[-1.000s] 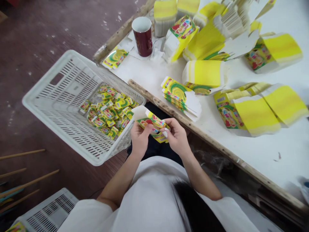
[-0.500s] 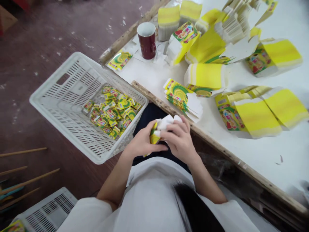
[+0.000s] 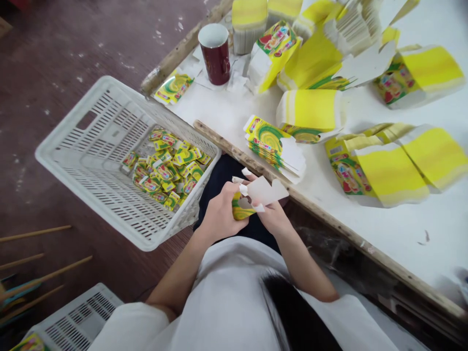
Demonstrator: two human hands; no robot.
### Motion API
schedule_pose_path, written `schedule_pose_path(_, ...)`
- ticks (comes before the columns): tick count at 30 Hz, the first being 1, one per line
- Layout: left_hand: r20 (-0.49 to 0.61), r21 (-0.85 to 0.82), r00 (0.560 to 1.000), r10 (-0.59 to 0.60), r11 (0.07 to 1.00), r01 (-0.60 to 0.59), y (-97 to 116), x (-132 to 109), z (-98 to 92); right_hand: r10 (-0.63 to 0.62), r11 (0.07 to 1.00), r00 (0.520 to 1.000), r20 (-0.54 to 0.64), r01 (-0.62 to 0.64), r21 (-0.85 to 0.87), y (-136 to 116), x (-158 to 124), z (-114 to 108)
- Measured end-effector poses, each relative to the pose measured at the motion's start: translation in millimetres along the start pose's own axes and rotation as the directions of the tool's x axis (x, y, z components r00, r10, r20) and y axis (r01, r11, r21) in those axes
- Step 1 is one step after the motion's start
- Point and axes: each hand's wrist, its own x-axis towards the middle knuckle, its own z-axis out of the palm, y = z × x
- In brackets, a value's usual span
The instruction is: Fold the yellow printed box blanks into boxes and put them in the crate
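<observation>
Already a heap of folded boxes (image 3: 164,168) lies in the white basket (image 3: 95,126) on the left, filling only its near corner, so plenty of room is left. Just beside its rim, over the lap, the left hand (image 3: 219,214) and right hand (image 3: 276,219) pinch one small carton (image 3: 261,192) with closed fingers, its white flaps not yet tucked. Rightward, flat blanks (image 3: 272,146) lie stacked near the table (image 3: 420,224) edge, many unfolded; the hands work in the gap between basket and edge.

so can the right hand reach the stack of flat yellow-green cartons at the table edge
Probably yes: the stack lies just beyond the right hand with nothing between, though that hand holds a half-folded yellow-and-white carton.
</observation>
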Motion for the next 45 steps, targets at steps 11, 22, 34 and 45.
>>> schedule_pose_path(11,-0.071,0.063,0.985,-0.157,0.985,0.162,-1.6,-4.5,11.5,-0.332,0.717,0.943,-0.013,0.244,-0.653,-1.6,-5.1,-8.2)
schedule_pose_path(22,0.189,0.011,0.961,-0.202,0.979,0.204,3.1,4.8,-33.0,-0.055,0.688,0.903,0.425,0.343,-0.639,-30.0,-3.1,-40.5)
schedule_pose_path(34,-0.171,-0.963,0.570,-0.804,0.259,0.076,-19.7,6.4,-2.0,-0.482,0.559,0.801,-0.355,-0.031,-0.829,-24.6,46.1,-59.4)
schedule_pose_path(45,0.088,-0.968,0.637,-0.766,0.086,0.238,-10.3,10.3,10.4,-0.373,0.417,0.839,-0.396,-0.229,-0.879,-30.6,78.7,-64.3)
